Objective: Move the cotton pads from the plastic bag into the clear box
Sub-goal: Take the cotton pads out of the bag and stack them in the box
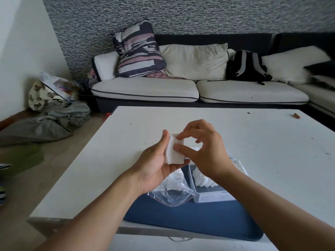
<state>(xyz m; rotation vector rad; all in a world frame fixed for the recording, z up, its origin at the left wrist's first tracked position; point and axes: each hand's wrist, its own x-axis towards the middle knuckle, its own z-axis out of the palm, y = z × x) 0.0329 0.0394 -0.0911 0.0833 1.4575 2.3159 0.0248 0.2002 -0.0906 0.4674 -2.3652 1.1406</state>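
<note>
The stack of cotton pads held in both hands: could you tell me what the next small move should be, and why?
Probably lower the stack of cotton pads down and to the right into the clear box. The left hand cradles it and the right hand pinches it just above the box, which already holds pads, beside the plastic bag.

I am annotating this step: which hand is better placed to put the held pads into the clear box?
Probably the right hand. It hovers directly above the clear box and already pinches the stack of cotton pads. The left hand cradles the stack over the plastic bag.
</note>
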